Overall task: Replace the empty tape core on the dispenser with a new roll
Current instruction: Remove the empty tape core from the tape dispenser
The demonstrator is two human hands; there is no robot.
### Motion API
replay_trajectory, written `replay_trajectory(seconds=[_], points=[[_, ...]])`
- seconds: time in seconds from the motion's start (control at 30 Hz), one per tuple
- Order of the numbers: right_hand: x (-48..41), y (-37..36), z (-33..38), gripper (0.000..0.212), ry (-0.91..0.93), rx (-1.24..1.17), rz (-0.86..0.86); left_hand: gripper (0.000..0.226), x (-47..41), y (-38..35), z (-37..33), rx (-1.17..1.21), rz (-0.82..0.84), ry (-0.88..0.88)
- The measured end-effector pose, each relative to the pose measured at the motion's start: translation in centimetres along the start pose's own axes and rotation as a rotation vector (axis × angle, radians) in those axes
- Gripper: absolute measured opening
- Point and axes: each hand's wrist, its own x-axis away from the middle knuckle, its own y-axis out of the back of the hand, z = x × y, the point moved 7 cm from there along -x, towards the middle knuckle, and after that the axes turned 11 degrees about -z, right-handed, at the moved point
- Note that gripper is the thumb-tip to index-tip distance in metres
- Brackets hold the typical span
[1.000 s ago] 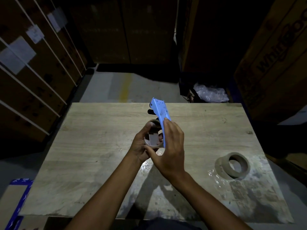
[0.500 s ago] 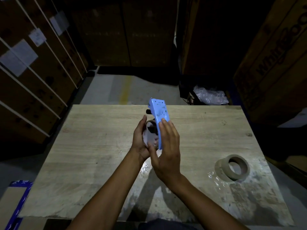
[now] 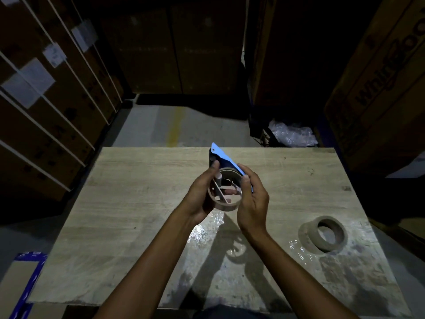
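Note:
Both hands hold a blue tape dispenser (image 3: 224, 158) above the middle of the wooden table (image 3: 128, 194). A thin brown cardboard core (image 3: 226, 205) sits on the dispenser's hub, its open face turned toward me. My left hand (image 3: 200, 196) cups the core from the left, thumb up on the dispenser's black part. My right hand (image 3: 253, 199) grips the blue side plate and the core's right rim. A thicker brown tape roll (image 3: 323, 234) lies flat on the table at the right, apart from both hands.
Crumpled clear film (image 3: 207, 229) lies on the table under the hands, and more by the roll. Tall cardboard boxes (image 3: 377, 88) stand right and behind, strapped cartons (image 3: 46, 107) left. A plastic bag (image 3: 292, 134) lies on the floor beyond the table.
The dispenser has been tilted so the core's open face now points toward me. My right hand slid from covering the side plate to the right rim of the core.

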Motion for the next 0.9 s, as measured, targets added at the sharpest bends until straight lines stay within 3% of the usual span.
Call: replay_trajectory(seconds=[0.17, 0.4, 0.5, 0.6, 0.7, 0.77, 0.9], points=[[-1.9, 0.2, -0.3, 0.025, -0.025, -0.008, 0.063, 0.028, 0.2, 0.4, -0.5, -0.059, 0.081, -0.007], [-5.3, -0.5, -0.2, 0.024, -0.173, -0.015, 0.27, 0.095, 0.4, -0.5, -0.3, 0.126, 0.167, 0.095], [-6.5, -1.0, -1.1, 0.025, -0.238, 0.013, 0.324, 0.108, 0.2, -0.5, -0.5, 0.235, 0.12, 0.098], [-7.4, -1.7, -1.7, 0.021, -0.201, 0.098, 0.346, 0.089, -0.5, 0.1, -0.3, 0.27, -0.009, 0.083], [-7.7, -0.9, -0.6, 0.021, 0.004, 0.295, 0.21, 0.059, -0.8, 0.7, -0.3, 0.29, -0.109, 0.057], [-6.9, -0.1, 1.3, 0.028, 0.172, 0.368, 0.113, 0.051, -0.9, 1.3, -0.1, 0.286, -0.183, 0.06], [-3.1, -1.7, 3.6, 0.047, 0.365, 0.533, 0.293, 0.048, -1.1, 2.2, 0.1, 0.369, -0.26, 0.02]])
